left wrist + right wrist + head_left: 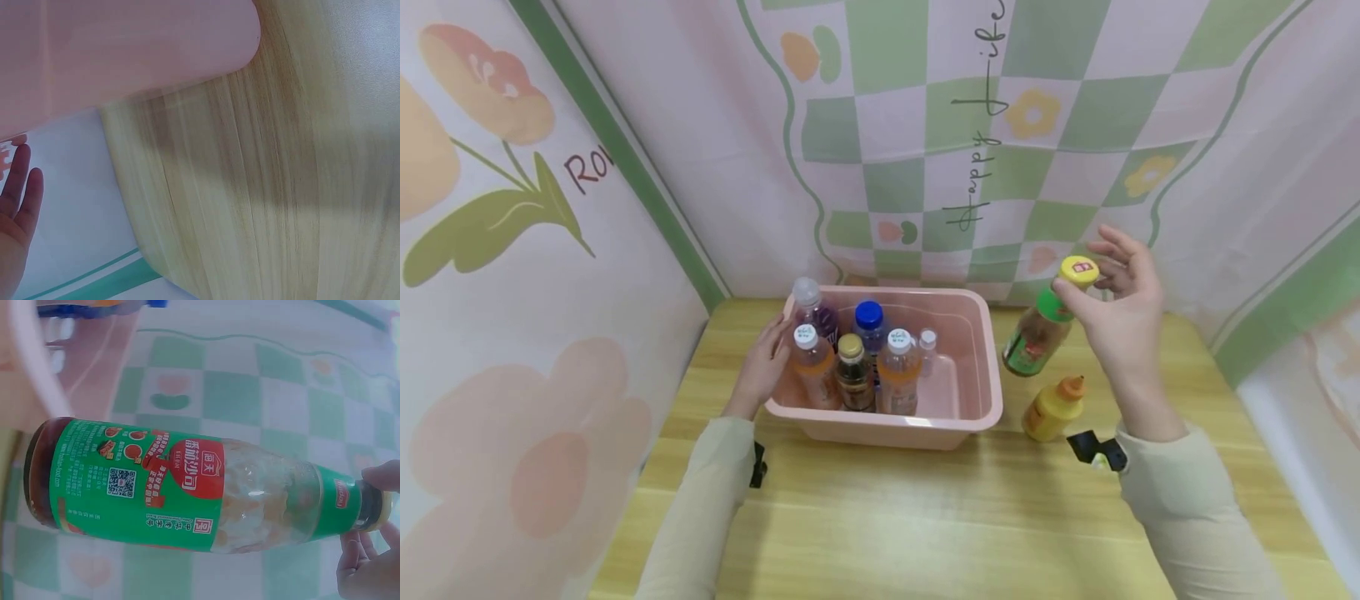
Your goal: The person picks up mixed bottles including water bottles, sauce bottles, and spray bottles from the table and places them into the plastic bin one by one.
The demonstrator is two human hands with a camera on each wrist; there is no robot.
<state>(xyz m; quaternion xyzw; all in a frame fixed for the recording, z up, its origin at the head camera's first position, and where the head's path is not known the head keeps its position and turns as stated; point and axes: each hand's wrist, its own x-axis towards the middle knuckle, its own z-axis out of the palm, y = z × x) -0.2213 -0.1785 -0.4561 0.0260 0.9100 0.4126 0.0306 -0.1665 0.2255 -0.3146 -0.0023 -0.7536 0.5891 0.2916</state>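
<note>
My right hand point(1122, 312) pinches a glass ketchup bottle point(1036, 340) by its yellow cap, thumb on the near side. The bottle hangs tilted to the right of a pink plastic bin point(880, 422). Its green label with a red patch fills much of the right wrist view, where brown sauce shows at the base point(47, 472). At the bin's left end, my left hand point(762, 367) rests against the wall with fairly straight fingers point(19, 172). Several bottles stand inside the bin, among them one with a blue cap point(869, 321) and a dark one with a gold cap point(854, 379).
A yellow squeeze bottle point(1051, 410) with an orange nozzle stands on the wooden table point(895, 517), right of the bin. Toward the bin's right half is a small clear bottle point(928, 350). Patterned curtains point(895, 125) hang behind the table and along its sides.
</note>
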